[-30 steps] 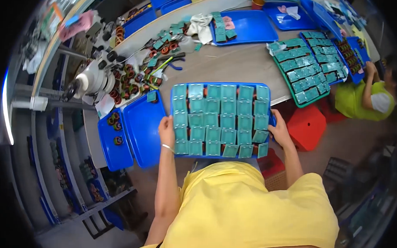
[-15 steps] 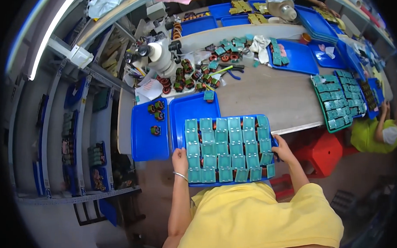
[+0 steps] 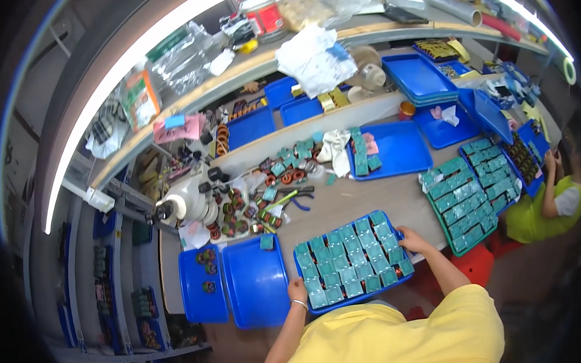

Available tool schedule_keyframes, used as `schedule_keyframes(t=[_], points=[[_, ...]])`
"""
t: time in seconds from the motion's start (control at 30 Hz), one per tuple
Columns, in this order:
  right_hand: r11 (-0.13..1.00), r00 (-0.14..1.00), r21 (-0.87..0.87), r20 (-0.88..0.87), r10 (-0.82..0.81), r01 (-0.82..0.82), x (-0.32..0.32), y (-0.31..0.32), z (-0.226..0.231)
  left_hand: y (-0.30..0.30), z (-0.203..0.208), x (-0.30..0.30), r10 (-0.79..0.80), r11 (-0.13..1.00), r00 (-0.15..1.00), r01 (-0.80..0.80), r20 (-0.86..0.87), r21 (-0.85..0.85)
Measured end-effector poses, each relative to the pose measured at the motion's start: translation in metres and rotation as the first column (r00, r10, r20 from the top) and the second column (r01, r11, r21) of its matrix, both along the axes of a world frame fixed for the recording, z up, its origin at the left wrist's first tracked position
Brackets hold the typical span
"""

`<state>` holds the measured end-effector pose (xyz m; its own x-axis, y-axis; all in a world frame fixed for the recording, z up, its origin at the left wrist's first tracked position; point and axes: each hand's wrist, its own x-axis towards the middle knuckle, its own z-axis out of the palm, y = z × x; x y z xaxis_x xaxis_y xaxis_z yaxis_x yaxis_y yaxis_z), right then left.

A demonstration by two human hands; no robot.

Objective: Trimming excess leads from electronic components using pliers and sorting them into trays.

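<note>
Between my hands is a blue tray (image 3: 297,251) filled with rows of small teal circuit boards (image 3: 352,257), some showing copper-coloured coils beneath. My left hand (image 3: 297,290) is closed on the tray's left edge, a bracelet on its wrist. At the opposite edge, my right hand (image 3: 412,240) grips the rim, its fingers partly hidden. The tray sits tilted at the front of the workbench, close to my body; whether it rests on the bench I cannot tell. Left of it lies a blue tray (image 3: 254,302) with one board (image 3: 266,243).
A blue tray (image 3: 200,300) with a few coils lies far left. Behind stand a microscope (image 3: 184,200), loose coils and pliers (image 3: 299,198). On the right are a green-rimmed tray (image 3: 457,251) of boards, a red stool (image 3: 473,268) and a seated co-worker (image 3: 545,209).
My hands have moved the filled tray rightward, away from the blue tray on the left, which now shows more fully. The tray has turned, its right side farther forward. The view has shifted too.
</note>
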<state>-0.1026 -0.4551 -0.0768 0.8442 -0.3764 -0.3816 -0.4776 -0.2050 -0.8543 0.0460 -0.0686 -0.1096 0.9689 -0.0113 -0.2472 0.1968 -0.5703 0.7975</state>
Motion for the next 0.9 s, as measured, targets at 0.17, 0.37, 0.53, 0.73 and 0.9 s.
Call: schedule_keyframes(t=[0.17, 0.37, 0.53, 0.73, 0.9], points=[[0.984, 0.992, -0.126, -0.008, 0.122, -0.122, 0.039, -0.040, 0.008, -0.033, -0.010, 0.014, -0.096, 0.991, 0.995, 0.095, 0.009, 0.094], [0.783, 0.967, -0.568, -0.143, 0.209, -0.253, 0.085, -0.076, 0.039, -0.049, -0.016, 0.029, -0.112, 0.977, 0.992, 0.121, -0.058, 0.173], [0.716, 0.468, -0.338, 0.883, 0.018, 0.611, 0.184, -0.051, 0.278, -0.014, -0.047, 0.048, -0.195, 0.975, 0.932, 0.217, -0.305, 0.039], [0.586, 0.326, -0.370, 0.927, 0.185, 0.721, 0.233, -0.055, 0.376, -0.036, 0.081, 0.058, -0.363, 0.914, 0.926, 0.334, 0.102, 0.230], [0.615, 0.422, -0.482, 0.870, 0.253, 0.624, 0.226, -0.030, 0.360, -0.039, 0.163, 0.055, -0.309, 0.951, 0.900, 0.303, 0.306, 0.068]])
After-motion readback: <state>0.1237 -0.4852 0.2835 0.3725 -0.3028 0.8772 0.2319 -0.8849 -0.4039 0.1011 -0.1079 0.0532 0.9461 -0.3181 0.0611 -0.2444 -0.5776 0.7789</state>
